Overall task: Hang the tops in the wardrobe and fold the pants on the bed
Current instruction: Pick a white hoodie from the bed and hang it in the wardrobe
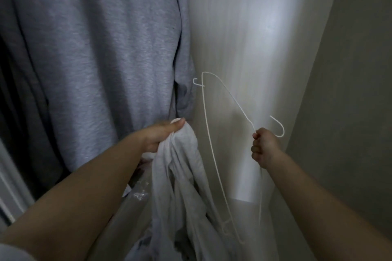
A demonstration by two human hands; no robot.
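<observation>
A pale top (180,176) is clenched in the left hand (163,135); right of it, a wire hanger (224,95) is gripped in the right hand (263,146). Threading the hanger into the top is judged next.

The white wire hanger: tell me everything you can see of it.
The white wire hanger is thin, bare wire bent into a triangle, with a curved hook at the neck and a small notch near one shoulder. It carries no garment. It is tipped on its side, one shoulder pointing up, the other down by the pale top. The right hand is closed on its neck, just under the hook, in front of the light wardrobe panel. Whether it touches the top is unclear.
</observation>
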